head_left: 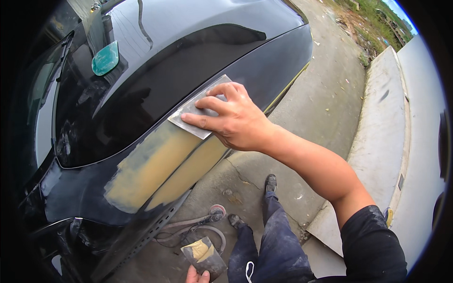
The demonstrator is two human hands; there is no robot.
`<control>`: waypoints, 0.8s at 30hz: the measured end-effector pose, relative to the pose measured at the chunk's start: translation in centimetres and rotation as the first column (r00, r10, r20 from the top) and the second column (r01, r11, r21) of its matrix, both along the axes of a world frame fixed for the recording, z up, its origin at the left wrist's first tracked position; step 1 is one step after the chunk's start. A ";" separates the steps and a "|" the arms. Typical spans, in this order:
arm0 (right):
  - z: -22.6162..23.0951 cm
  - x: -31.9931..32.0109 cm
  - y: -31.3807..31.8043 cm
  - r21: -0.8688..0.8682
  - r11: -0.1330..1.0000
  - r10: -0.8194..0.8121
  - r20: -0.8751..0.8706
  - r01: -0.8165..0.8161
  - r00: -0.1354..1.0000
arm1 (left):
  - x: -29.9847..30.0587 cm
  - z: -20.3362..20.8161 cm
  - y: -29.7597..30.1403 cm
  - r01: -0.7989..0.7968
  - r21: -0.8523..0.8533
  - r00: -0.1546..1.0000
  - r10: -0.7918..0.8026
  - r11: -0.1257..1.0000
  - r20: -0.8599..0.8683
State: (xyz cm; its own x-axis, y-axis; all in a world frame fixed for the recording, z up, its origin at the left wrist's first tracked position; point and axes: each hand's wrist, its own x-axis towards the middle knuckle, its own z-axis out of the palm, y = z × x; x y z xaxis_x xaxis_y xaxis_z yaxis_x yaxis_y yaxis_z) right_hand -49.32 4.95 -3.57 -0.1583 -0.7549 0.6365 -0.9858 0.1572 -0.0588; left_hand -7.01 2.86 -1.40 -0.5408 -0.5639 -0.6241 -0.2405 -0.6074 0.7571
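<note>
My right hand [236, 115] is closed on a flat metal putty spreader [193, 126], fingers spread across its upper face. The spreader lies against the dark car's fender [271, 66], at the upper end of a smeared patch of tan body filler [141, 165]. A dark body line runs through the patch. Low in the view, my left hand [197, 275] pinches the edge of a grey square plate [218, 267]. A dollop of tan filler [198, 249] sits on that plate, which is apart from the car.
A teal rounded flat piece [105, 58] rests on the glossy black hood [155, 89]. On the concrete below lie a round sander [217, 212] and its grey hose [188, 221], close to my shoes [270, 182]. A pale panel [377, 104] stands along the right.
</note>
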 end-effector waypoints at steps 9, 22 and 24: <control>-7.7 4.1 2.4 -0.017 0.998 0.054 0.003 -0.054 0.999 | 0.0 -0.2 0.5 0.000 -0.019 0.997 0.002 1.000 0.077; -1.6 -2.1 4.6 -0.065 0.997 -0.038 -0.031 0.036 0.999 | -0.5 -0.2 1.2 0.042 -0.001 0.999 -0.042 0.999 0.003; -0.4 -2.7 4.1 -0.041 0.999 -0.031 -0.028 0.030 0.999 | -1.0 -0.2 1.4 0.045 0.009 0.999 -0.045 0.999 -0.025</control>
State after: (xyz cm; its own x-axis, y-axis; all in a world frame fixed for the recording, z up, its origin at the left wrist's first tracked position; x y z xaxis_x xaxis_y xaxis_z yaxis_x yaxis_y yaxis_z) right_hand -51.97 9.03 -3.92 -0.1620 -0.7234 0.6711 -0.9820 0.1848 -0.0377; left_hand -7.98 4.23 -1.65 -0.5809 -0.5326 -0.6156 -0.2486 -0.6040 0.7572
